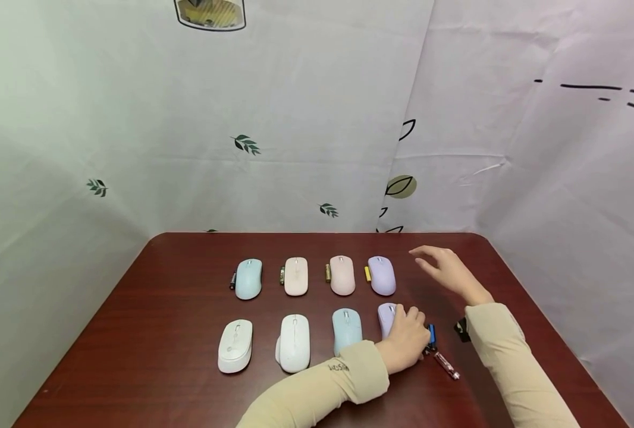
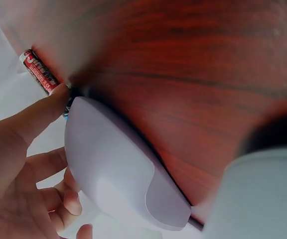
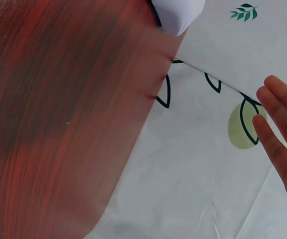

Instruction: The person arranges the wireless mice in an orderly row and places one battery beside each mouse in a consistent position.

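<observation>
My left hand [image 1: 405,337] is bent over the right side of a purple mouse [image 1: 386,317] in the front row. In the left wrist view its thumb points at a dark-ended battery beside a red-and-white battery [image 2: 40,72], and the other fingers are partly hidden behind the pale purple mouse [image 2: 111,157]. Whether they pinch anything is hidden. A blue battery [image 1: 432,336] shows just right of this hand. My right hand [image 1: 451,274] hovers over the table's right side, fingers extended and holding nothing; the back-row purple mouse [image 1: 382,276] is nearest to it.
Across the back row lie a blue mouse [image 1: 249,279], a cream mouse [image 1: 297,277] and a pink mouse [image 1: 342,276], each with a battery on its left. Two white mice and a light blue mouse [image 1: 346,328] line the front. Fabric walls [image 1: 295,107] surround the dark red table [image 1: 151,333].
</observation>
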Available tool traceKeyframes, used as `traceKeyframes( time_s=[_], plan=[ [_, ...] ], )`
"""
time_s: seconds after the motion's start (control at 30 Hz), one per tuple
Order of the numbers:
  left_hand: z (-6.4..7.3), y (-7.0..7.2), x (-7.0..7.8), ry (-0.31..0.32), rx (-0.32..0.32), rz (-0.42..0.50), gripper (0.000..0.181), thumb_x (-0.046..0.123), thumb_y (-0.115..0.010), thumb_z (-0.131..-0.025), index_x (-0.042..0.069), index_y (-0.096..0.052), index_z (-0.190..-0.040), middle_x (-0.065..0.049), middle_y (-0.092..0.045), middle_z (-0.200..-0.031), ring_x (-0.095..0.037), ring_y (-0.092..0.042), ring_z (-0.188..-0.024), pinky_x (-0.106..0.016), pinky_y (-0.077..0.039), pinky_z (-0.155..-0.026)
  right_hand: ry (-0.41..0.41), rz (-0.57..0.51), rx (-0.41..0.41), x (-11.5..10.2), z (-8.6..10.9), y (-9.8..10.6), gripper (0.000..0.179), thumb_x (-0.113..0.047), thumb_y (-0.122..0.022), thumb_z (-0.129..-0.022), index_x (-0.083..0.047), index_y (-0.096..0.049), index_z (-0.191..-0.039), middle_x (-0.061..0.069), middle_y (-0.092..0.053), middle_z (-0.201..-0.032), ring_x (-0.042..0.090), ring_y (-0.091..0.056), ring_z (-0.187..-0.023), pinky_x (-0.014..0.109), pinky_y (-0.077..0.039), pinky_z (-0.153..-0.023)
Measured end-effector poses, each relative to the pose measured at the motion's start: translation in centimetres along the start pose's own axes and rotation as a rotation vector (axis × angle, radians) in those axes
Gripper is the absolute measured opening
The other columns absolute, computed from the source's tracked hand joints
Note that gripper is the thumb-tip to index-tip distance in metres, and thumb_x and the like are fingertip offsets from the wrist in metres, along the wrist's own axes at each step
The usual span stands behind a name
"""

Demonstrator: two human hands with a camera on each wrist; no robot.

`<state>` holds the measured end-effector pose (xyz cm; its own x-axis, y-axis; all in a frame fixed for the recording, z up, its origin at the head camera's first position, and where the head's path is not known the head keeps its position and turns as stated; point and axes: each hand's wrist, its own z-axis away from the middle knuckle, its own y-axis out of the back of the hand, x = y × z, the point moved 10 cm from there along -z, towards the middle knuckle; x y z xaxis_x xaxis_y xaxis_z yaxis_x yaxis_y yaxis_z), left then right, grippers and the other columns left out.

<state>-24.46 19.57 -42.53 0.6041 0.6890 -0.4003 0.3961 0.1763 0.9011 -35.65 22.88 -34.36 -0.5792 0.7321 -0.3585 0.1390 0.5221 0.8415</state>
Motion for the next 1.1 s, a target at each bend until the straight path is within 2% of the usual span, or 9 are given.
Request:
traceKeyframes(
  time_s=[0.33,0.67,0.8,0.93,1.1],
  plan=[
    [-0.1,-0.3,-0.2,-0.022,-0.009,0.071,0.024,0.059,-0.069,-0.074,0.035,-0.066,-0.077,0.011,-0.055,-0.091,-0.009,-0.041,-0.086,-0.034,-0.028,-0.073,0.000,-0.004,-0.003,0.1,0.0,0.0,0.022,-0.004,-0.061,-0.089,0.000,-0.066,-0.109,0.016,-0.069,-0.106,0.030,-0.066,-0.095,0.047,-0.051,-0.078],
    [1.0,1.1,-1.1,-0.054,0.057,0.140,0.028,0.058,-0.068,-0.076,0.030,-0.064,-0.079,0.010,-0.055,-0.091,-0.009,-0.042,-0.088,-0.035,-0.030,-0.076,0.006,-0.030,-0.011,-0.2,-0.1,-0.6,0.022,-0.003,-0.061,-0.088,-0.003,-0.066,-0.110,0.015,-0.069,-0.106,0.027,-0.066,-0.090,0.046,-0.051,-0.075],
    [1.9,1.6,-2.0,-0.055,0.060,0.179,0.029,0.057,-0.067,-0.077,0.028,-0.064,-0.080,0.010,-0.055,-0.091,-0.009,-0.043,-0.088,-0.034,-0.030,-0.075,-0.005,-0.052,-0.009,-0.8,-0.3,-1.0,0.023,-0.004,-0.061,-0.089,-0.004,-0.065,-0.111,0.013,-0.069,-0.108,0.027,-0.066,-0.093,0.045,-0.051,-0.077],
    [3.3,2.0,-3.1,-0.057,0.036,0.236,0.035,0.059,-0.066,-0.077,0.026,-0.066,-0.088,0.009,-0.058,-0.093,-0.009,-0.047,-0.091,-0.032,-0.035,-0.075,-0.011,-0.054,-0.020,-1.7,-0.3,-1.6,0.023,-0.006,-0.061,-0.090,-0.004,-0.065,-0.112,0.014,-0.068,-0.110,0.030,-0.064,-0.100,0.048,-0.051,-0.082],
    [5.2,2.4,-4.4,-0.065,0.012,0.314,0.036,0.060,-0.066,-0.077,0.025,-0.066,-0.088,0.009,-0.060,-0.085,-0.009,-0.052,-0.083,-0.026,-0.037,-0.066,-0.008,-0.024,-0.036,-3.1,-0.3,-2.6,0.024,-0.008,-0.061,-0.090,-0.001,-0.064,-0.113,0.016,-0.067,-0.112,0.033,-0.062,-0.105,0.050,-0.049,-0.086]
  ],
)
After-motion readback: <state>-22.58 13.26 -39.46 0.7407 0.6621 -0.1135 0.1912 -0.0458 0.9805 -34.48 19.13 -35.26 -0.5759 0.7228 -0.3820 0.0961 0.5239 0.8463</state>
